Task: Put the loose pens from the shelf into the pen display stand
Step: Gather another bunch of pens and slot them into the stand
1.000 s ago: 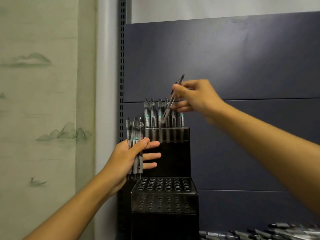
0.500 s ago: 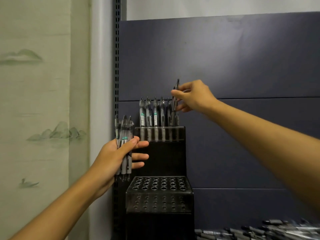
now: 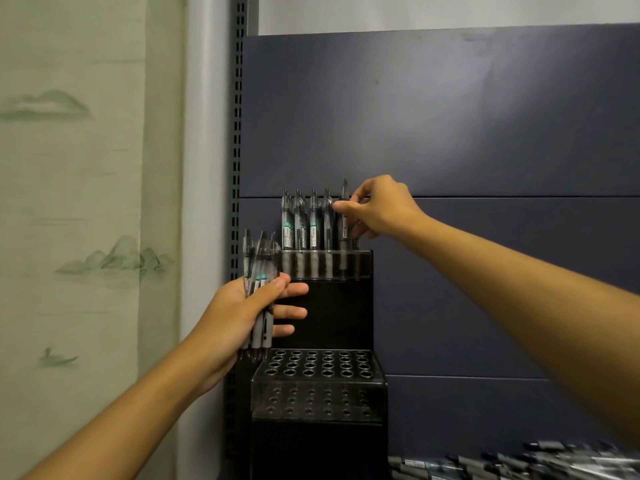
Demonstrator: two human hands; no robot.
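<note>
Head view: my right hand [image 3: 377, 207] pinching a slim grey pen [image 3: 344, 216] upright in the black tiered plastic stand's [image 3: 332, 306] top row, my left hand [image 3: 242, 313] gripping a bundle of grey pens [image 3: 259, 271].

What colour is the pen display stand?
Black, with clear-fronted tiers; the pen display stand shows plainly in the head view.

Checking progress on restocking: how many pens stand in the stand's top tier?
5 plainly visible in the top tier: four at left, and one at right pinched by the right hand. More may hide behind.
</note>
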